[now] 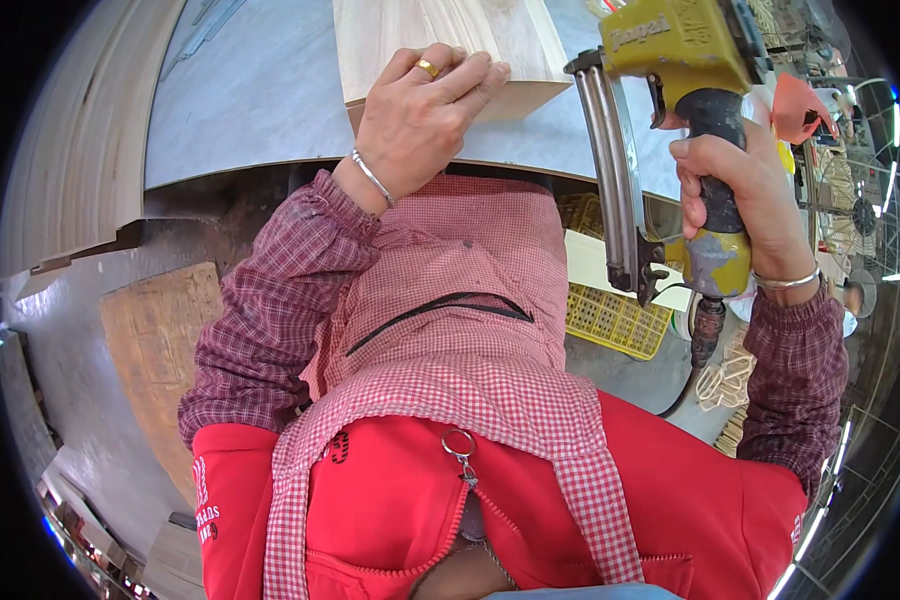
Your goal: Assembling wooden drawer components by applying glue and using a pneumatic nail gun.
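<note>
My left hand (417,118) rests on the near edge of a pale wooden box (515,48) on the worktable. Its fingers are bent and close together over the top of the wood, and the thumb is hidden. To the right, my right hand (745,175) is wrapped round the black grip of a yellow nail gun (675,45). The gun is raised at the table's near edge, right of the box and apart from it. Its long metal magazine (615,175) runs down toward me, and a black hose (708,330) hangs from the bottom of the handle.
Long wooden boards (80,130) are stacked at the left of the grey-blue worktable (240,110). Below the table's right side is a yellow plastic crate (618,322) with a pale panel above it. Light wooden frames (725,375) lie nearby. A brown board (165,370) is at the lower left.
</note>
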Demonstrator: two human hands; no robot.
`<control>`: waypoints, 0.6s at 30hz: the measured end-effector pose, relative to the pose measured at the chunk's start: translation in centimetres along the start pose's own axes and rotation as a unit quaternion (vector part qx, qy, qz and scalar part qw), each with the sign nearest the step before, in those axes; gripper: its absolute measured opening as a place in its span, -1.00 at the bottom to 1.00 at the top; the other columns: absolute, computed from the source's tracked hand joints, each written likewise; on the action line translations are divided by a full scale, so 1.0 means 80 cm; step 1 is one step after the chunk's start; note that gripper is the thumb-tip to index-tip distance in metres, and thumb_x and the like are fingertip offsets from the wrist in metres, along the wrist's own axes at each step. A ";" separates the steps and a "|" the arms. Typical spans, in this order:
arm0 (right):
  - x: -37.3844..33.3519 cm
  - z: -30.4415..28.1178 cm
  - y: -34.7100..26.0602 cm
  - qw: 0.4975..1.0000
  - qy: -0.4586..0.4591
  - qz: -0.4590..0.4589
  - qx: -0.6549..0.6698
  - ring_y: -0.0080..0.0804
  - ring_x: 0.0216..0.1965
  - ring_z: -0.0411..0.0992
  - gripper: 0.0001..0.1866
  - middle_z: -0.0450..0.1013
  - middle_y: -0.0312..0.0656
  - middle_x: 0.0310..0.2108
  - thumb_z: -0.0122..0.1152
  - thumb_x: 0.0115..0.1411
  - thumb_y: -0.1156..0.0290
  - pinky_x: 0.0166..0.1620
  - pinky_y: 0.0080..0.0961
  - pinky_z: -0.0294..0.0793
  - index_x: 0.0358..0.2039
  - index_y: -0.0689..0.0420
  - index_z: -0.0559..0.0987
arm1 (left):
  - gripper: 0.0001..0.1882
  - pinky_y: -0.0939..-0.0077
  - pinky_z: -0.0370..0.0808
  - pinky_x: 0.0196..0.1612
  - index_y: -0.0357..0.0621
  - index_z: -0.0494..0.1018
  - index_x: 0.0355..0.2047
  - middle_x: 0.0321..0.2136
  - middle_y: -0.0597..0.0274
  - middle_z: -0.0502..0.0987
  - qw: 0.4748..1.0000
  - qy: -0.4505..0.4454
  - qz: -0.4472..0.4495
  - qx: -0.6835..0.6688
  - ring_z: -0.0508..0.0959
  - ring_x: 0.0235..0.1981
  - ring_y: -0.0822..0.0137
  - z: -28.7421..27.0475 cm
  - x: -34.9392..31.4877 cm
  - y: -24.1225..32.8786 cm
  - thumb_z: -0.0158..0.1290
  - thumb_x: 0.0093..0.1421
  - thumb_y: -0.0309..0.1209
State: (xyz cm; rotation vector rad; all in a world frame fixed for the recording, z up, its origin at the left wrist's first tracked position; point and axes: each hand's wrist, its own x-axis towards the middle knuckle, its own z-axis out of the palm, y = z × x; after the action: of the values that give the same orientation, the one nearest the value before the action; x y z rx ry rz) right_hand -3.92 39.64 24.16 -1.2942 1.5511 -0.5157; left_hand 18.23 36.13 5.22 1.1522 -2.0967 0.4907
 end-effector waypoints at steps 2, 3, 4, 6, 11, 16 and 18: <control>-0.001 0.002 -0.003 1.000 0.000 -0.006 0.003 -0.62 -0.77 0.27 -0.77 0.34 -0.29 -0.70 0.14 0.02 0.39 -0.65 -0.70 0.36 -0.36 0.28 0.44 | -0.50 0.57 0.33 -0.13 0.12 0.51 -0.05 -0.09 0.53 0.50 1.000 0.001 0.001 -0.003 0.45 -0.17 0.45 0.000 0.001 0.001 0.09 -0.05 -0.56; -0.001 0.005 -0.005 1.000 -0.010 -0.001 0.001 -0.62 -0.77 0.27 -0.77 0.35 -0.28 -0.70 0.14 0.02 0.39 -0.65 -0.71 0.35 -0.36 0.28 0.44 | -0.50 0.57 0.34 -0.13 0.11 0.51 -0.05 -0.10 0.53 0.51 1.000 0.001 0.002 -0.005 0.45 -0.17 0.46 -0.001 0.002 0.001 0.09 -0.06 -0.56; -0.001 0.009 -0.008 1.000 -0.020 0.003 -0.001 -0.61 -0.77 0.27 -0.77 0.35 -0.28 -0.71 0.13 0.02 0.39 -0.65 -0.71 0.34 -0.36 0.28 0.44 | -0.50 0.57 0.34 -0.13 0.10 0.51 -0.04 -0.11 0.52 0.51 1.000 0.002 0.003 -0.007 0.45 -0.17 0.46 -0.001 0.004 0.002 0.09 -0.06 -0.57; -0.002 0.014 -0.012 0.999 -0.041 0.012 -0.005 -0.60 -0.78 0.28 -0.77 0.35 -0.26 -0.71 0.13 0.02 0.39 -0.65 -0.72 0.32 -0.36 0.28 0.44 | -0.50 0.56 0.34 -0.14 0.08 0.51 -0.04 -0.12 0.50 0.51 1.000 0.002 0.005 -0.011 0.45 -0.17 0.47 -0.002 0.006 0.003 0.09 -0.06 -0.57; -0.001 0.011 -0.018 0.998 -0.056 0.001 -0.016 -0.59 -0.78 0.27 -0.76 0.36 -0.25 -0.72 0.14 0.02 0.39 -0.65 -0.75 0.29 -0.36 0.29 0.44 | -0.70 0.62 0.30 -0.16 0.02 0.49 -0.18 -0.22 0.50 0.46 0.999 0.040 0.010 -0.008 0.41 -0.30 0.48 -0.001 0.018 0.008 0.10 0.01 -0.47; 0.001 0.011 -0.016 0.998 -0.054 0.017 -0.019 -0.59 -0.78 0.28 -0.76 0.37 -0.25 -0.72 0.13 0.01 0.38 -0.64 -0.74 0.30 -0.36 0.28 0.44 | -0.75 0.62 0.33 -0.15 0.02 0.49 -0.25 -0.23 0.48 0.48 0.997 0.074 0.007 -0.017 0.45 -0.30 0.50 0.005 0.020 0.006 0.10 0.01 -0.48; 0.001 0.010 -0.016 0.998 -0.053 0.015 -0.016 -0.58 -0.78 0.28 -0.76 0.37 -0.25 -0.72 0.13 0.01 0.38 -0.64 -0.74 0.30 -0.36 0.28 0.44 | -0.76 0.62 0.33 -0.14 0.02 0.49 -0.26 -0.23 0.48 0.49 0.997 0.076 0.004 -0.018 0.45 -0.30 0.50 0.007 0.022 0.008 0.10 0.01 -0.48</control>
State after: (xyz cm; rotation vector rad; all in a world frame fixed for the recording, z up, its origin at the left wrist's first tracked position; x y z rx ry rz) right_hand -2.63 39.36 24.85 -1.2988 1.4944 -0.3983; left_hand 16.82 35.10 6.07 1.0521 -1.9721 0.5273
